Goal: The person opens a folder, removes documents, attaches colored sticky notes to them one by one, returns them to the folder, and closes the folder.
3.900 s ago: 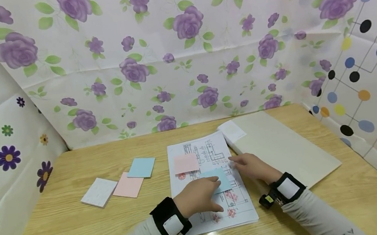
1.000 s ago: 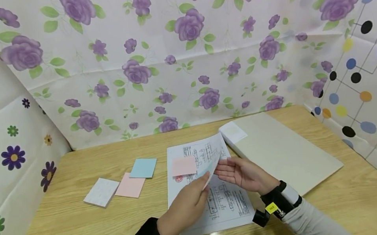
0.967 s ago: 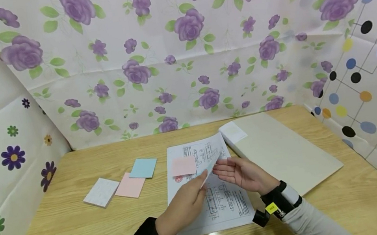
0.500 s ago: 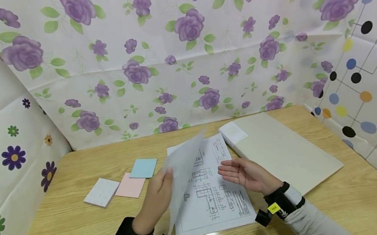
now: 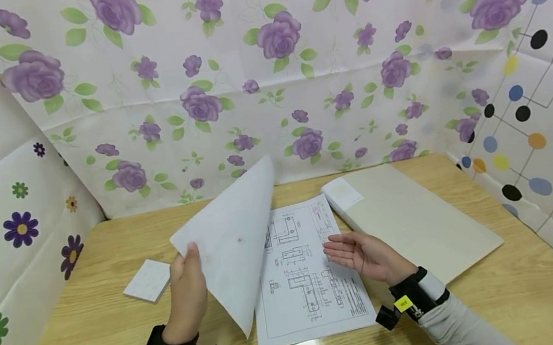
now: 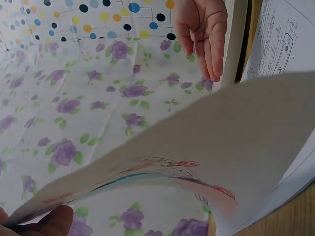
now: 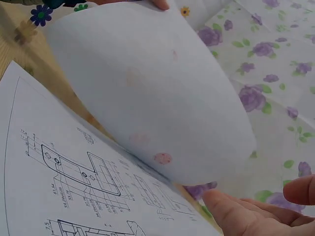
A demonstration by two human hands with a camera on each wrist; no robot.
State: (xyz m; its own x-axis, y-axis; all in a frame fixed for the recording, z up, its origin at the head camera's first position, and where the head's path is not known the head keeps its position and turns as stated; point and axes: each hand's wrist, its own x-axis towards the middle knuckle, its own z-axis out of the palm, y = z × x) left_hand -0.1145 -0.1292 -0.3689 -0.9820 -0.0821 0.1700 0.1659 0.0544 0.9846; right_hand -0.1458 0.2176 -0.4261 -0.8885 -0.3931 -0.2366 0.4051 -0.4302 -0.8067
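Now, behind everything you have a cloth of purple roses, and below it the wood-grain table with a cream folder lying to your right. Left of that folder, flat on the table, the drawing sheet shows black outlines, dimension figures and a ruled border. And here's your lifted sheet, raised over the drawing's left side, bowed in a soft curve, one corner standing up against the roses and another pointing down by the drawing's left edge; whether it touches there, you cannot tell. Its near face is almost plain white, with faint pinkish blots; the curled underside carries red, blue and pink marks. Your left hand pinches its left edge, thumb flat on the white face. Your right hand holds nothing, fingers straight and palm turned leftward, near the drawing's right edge. Beside your left hand sits a square white pad. Smallest of all, a speckled red spot marks the white face.
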